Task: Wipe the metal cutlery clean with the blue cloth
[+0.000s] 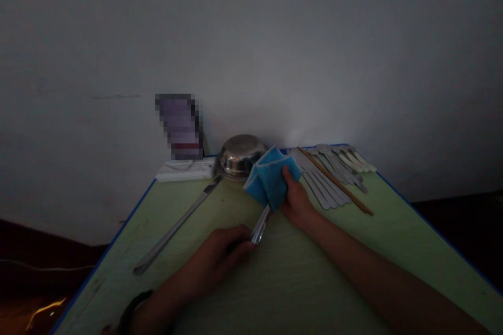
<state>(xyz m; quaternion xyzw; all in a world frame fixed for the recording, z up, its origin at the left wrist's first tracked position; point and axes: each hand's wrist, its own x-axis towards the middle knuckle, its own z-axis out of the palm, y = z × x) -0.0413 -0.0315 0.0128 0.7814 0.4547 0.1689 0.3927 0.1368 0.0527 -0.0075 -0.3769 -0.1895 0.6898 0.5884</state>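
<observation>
Lying by itself on the left of the green table (220,293), a long metal utensil (173,235) slants away from me, its far end close to the bowl; whether they touch, I can't tell. Behind it, a white slab (186,171), with an upright panel (183,125), blurred out, at its back.

My left hand (231,243), dark band (133,309) at the wrist: thumb and fingers closed on the near end of a shiny metal piece (260,226). One handle or several stacked, not clear. Beyond, a metal bowl (238,154), bottom up, partly hidden by the cloth.

Metal piece: mid-table, tilted up and away, its far part gone into a folded blue cloth (275,180). My right hand (296,199) is clamped on that cloth, thumb pressing over the top; the remaining fingers mostly out of sight.

Right of that: a fan of flat metal handles (326,191), brown chopsticks (338,183) laid across at a slant, metal spoons (324,149), then pale-handled pieces (356,159) by the blue edge.

Progress, my reading: one piece part-way through the cloth, covered end in hand, near end bare. The right-hand group looks sorted and set down; the long utensil lies apart, untouched. Dim light; can't judge whether either has had the cloth.
</observation>
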